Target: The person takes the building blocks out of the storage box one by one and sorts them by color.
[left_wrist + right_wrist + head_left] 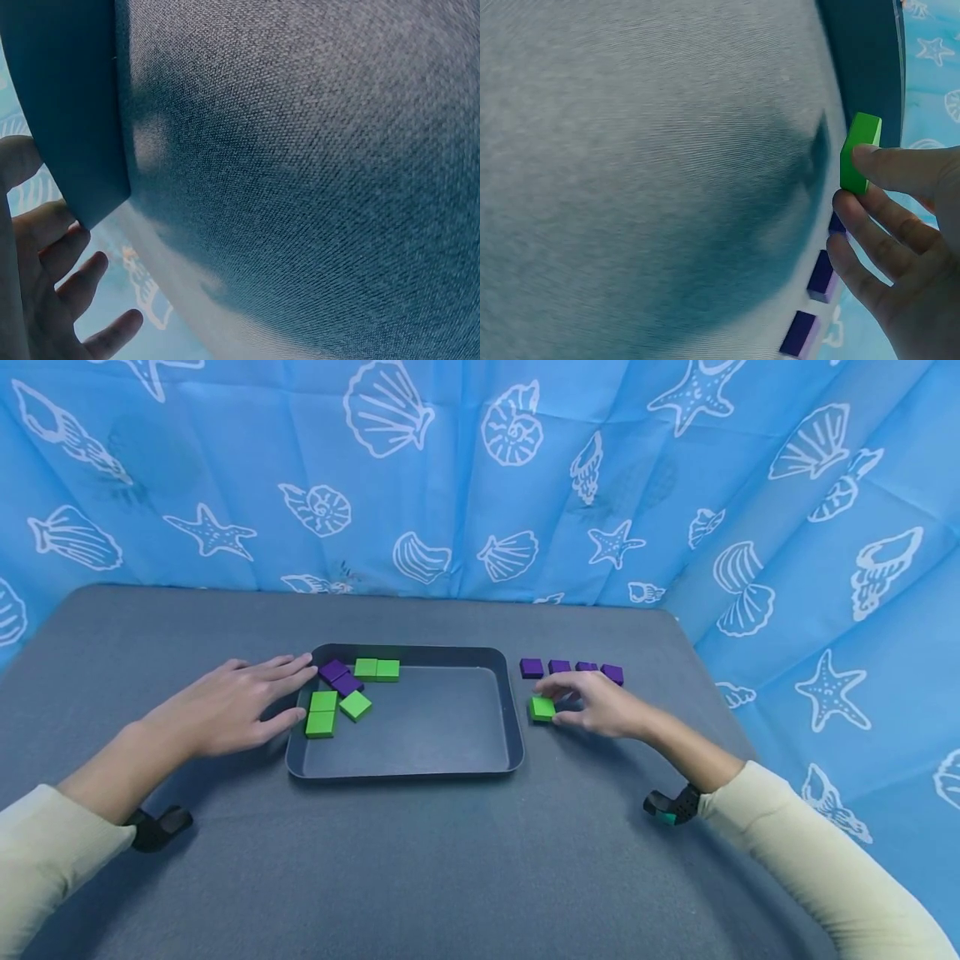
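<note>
A green block (542,709) is pinched between the thumb and fingers of my right hand (596,703), just outside the right wall of a dark grey tray (405,774). The right wrist view shows the thumb laid against the face of this green block (860,154). My left hand (232,706) lies at the tray's left edge, its fingers extended and touching the rim. Inside the tray, toward its left end, are several green blocks (320,724) and two purple blocks (347,683). In the left wrist view, fingertips (67,240) meet the tray's corner.
Several purple blocks (532,668) stand in a row on the grey table (450,868), right of the tray and behind my right hand. A blue curtain (465,485) with white shell prints hangs along the back and right side of the table.
</note>
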